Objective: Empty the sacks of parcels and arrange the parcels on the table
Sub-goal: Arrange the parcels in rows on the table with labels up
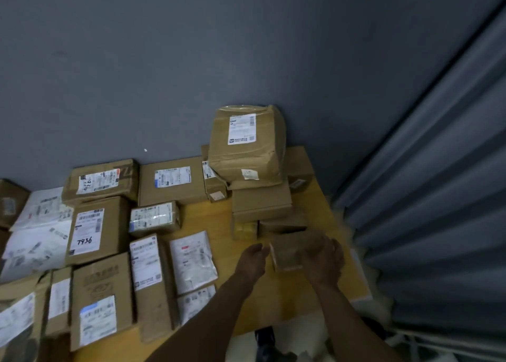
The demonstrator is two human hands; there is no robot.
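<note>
The small brown cardboard box (pixel 291 252) hangs just above the near right part of the light wooden table (pixel 213 219), in front of a stack of cartons (pixel 261 202). The right hand (pixel 324 263) wraps its fingers round the box's right end. The left hand (pixel 253 260) sits loosely curled just beside the left end, and blur hides whether it touches.

A one-sided hold could let the box twist and drop, and the table's right edge is near. Pushed far, it could nudge the stack, where a bulging taped brown parcel (pixel 246 145) leans on top.

I count four white plastic mailers (pixel 191 260) and about fifteen brown cartons (pixel 98 230), the held one included. Stacking and blur make that uncertain. No sack shows.
</note>
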